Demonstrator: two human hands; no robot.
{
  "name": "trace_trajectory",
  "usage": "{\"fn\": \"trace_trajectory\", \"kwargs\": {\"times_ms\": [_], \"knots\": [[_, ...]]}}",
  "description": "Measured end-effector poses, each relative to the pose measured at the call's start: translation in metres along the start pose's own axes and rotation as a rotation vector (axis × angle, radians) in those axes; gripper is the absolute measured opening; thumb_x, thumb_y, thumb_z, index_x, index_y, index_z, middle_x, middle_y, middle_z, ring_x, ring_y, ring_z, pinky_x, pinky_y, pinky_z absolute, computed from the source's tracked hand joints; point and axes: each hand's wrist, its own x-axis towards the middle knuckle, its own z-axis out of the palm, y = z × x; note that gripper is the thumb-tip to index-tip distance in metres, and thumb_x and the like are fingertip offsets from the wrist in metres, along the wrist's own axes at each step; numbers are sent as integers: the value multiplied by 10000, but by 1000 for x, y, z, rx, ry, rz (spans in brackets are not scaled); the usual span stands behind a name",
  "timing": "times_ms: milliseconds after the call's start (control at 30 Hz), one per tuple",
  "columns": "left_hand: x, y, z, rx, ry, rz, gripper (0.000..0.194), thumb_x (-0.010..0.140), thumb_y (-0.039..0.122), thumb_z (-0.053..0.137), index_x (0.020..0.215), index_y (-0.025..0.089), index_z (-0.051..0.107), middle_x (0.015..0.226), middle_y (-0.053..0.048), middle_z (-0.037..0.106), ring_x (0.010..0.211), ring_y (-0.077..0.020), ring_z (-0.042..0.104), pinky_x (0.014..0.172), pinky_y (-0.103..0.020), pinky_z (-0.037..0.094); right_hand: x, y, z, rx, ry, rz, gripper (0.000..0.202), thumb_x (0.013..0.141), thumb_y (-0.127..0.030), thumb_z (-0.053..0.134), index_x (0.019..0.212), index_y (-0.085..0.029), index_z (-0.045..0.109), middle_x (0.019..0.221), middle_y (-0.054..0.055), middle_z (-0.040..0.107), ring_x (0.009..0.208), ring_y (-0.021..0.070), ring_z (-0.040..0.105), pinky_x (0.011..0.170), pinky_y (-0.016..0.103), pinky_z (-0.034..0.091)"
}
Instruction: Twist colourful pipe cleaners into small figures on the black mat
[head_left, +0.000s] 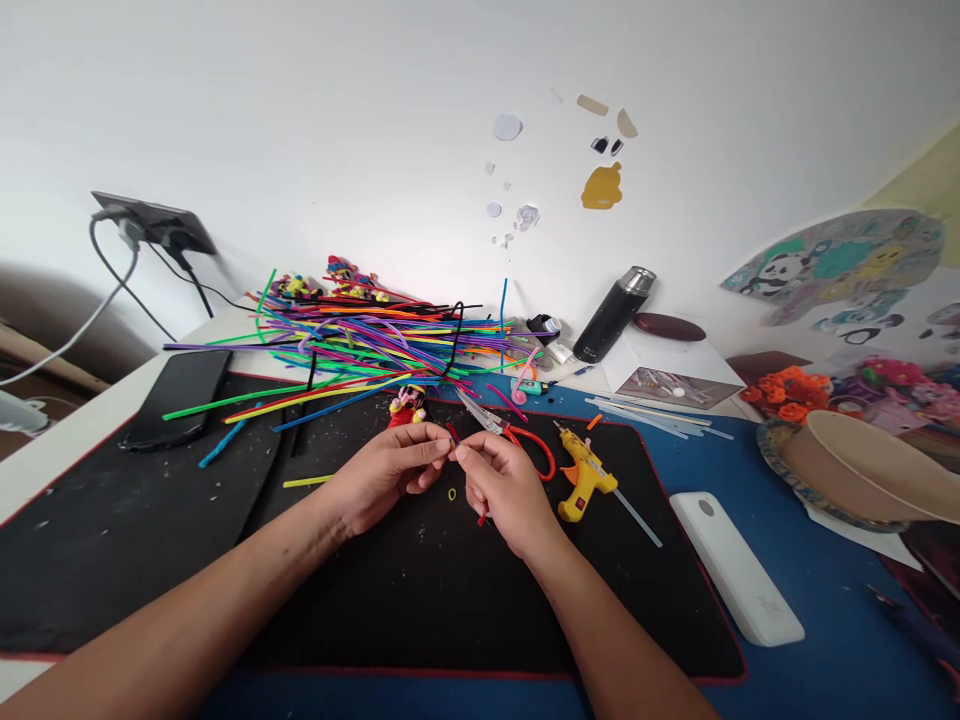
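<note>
My left hand (397,470) and my right hand (501,485) meet above the black mat (420,600), fingertips pinched together. Between them is a short dark red pipe cleaner (452,433); its red end also shows below my right hand. Just behind my left hand sits a small red, yellow and pink figure (407,405). Red-handled scissors (536,450) lie behind my right hand, and a yellow glue gun (585,475) rests to its right. A tiny yellow ring (451,494) lies on the mat below the fingertips.
A large heap of coloured pipe cleaners (375,335) lies along the wall. At the left is a black phone (180,400). A black flask (615,315), glue sticks (660,415), a white power bank (739,570) and a bowl (870,470) are on the right.
</note>
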Motion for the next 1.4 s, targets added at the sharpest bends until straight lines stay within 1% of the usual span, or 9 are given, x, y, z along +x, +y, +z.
{"fn": "trace_trajectory", "kwargs": {"times_ms": [167,300,433,733,967,1133,1400], "knots": [[0,0,-2,-31,5,-5,283,759,348,897,805,137,712,667,16,554,540,-78,403,507,-235,221,0,-1,-1,64,-14,19,326,886,-508,725,894,-186,675,487,-94,451,393,74,369,395,215,253],[-2,3,-2,-57,-15,-4,279,780,329,868,748,138,668,680,17,532,547,-81,412,503,-239,223,1,-1,-3,81,2,9,353,884,-525,733,917,-176,686,498,-85,468,401,74,386,395,211,251],[-2,4,-2,-48,-51,-34,286,798,323,836,702,139,639,660,22,497,542,-86,410,502,-248,228,2,-1,-4,120,12,8,372,872,-534,744,932,-172,684,510,-82,480,396,70,383,392,209,242],[-3,2,-1,-6,-75,-44,262,809,328,825,722,139,667,655,16,518,543,-92,401,517,-261,224,1,-4,-2,137,7,48,396,832,-553,779,880,-187,636,511,-87,478,401,73,377,388,207,237],[-2,2,-1,6,-70,-48,272,808,338,830,723,137,669,646,17,517,546,-90,400,521,-262,224,1,-3,-2,139,-17,54,393,828,-550,784,862,-196,618,501,-94,476,390,72,373,389,214,230],[-2,1,-2,8,-87,-41,276,814,339,831,726,137,665,655,15,518,548,-91,393,521,-263,225,2,-1,-4,146,-22,60,379,828,-535,788,867,-194,626,504,-94,483,395,72,375,385,212,233],[-3,2,-1,7,-76,-48,265,783,333,848,746,141,669,657,18,527,545,-86,390,522,-264,224,3,0,-4,170,-35,70,367,834,-515,792,858,-197,611,510,-94,484,400,74,382,383,208,235]]}}
